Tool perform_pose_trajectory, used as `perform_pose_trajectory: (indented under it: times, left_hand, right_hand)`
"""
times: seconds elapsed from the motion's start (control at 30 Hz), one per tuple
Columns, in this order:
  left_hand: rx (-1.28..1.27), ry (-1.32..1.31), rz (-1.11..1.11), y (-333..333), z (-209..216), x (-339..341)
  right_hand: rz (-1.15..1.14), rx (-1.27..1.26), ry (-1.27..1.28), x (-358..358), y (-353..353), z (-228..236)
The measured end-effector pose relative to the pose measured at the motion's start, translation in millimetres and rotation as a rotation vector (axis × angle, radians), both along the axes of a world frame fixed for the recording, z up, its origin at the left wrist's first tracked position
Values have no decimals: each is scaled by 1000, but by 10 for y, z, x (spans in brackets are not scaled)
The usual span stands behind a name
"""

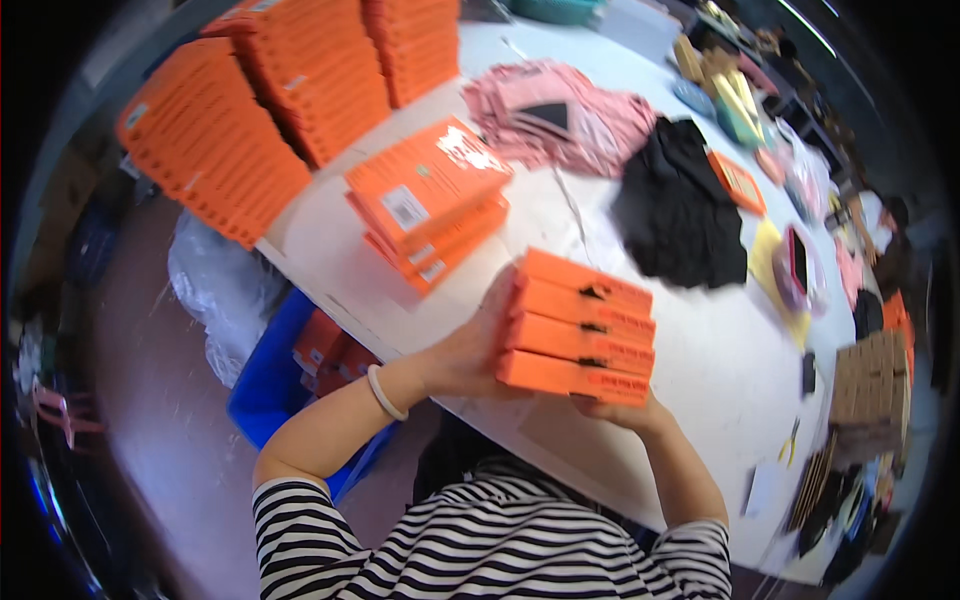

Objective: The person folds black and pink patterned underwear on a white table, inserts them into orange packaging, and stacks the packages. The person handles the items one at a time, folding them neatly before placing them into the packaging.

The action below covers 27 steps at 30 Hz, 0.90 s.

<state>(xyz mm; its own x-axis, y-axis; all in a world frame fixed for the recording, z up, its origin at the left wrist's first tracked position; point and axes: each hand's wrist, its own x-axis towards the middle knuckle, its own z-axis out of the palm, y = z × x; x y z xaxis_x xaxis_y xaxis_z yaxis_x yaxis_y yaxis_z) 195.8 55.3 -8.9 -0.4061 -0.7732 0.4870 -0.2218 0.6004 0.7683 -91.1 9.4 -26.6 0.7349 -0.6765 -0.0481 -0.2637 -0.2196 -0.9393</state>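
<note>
Several flat orange boxes are held together as one stack above the near part of the white table. My left hand grips the stack from its left side, its fingers mostly hidden by the boxes. Under the near right corner, my right hand closes on the same stack; the cardboard covers part of it. Dark marks or gaps show along the box edges facing up. Just beyond my left hand, a small pile of orange boxes with white labels rests on the table.
Tall stacks of orange boxes stand at the far left. Pink garments and a black garment lie farther back. A blue bin holding orange boxes sits below the table's left edge. Brown cartons and yellow-handled pliers are at right.
</note>
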Motion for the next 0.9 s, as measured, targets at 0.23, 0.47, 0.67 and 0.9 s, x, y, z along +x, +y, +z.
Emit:
perform_pose_trajectory:
  times: [0.23, 0.47, 0.67, 0.9]
  left_hand:
    - [73, -26, 147, -24, 297, -38]
    - [-32, -107, 519, -151, 1286, 752]
    - [353, 309, 881, -602, 724, 2188]
    - [425, 708, 894, -484, -456, 2330]
  right_hand:
    - [-30, -495, -60, 191, -48, 286]
    - [-393, -58, -549, 675, -694, 1447]
    - [-253, 258, -900, 2098, -1989, 2092]
    - [-337, 482, -420, 3148, -2499, 1623]
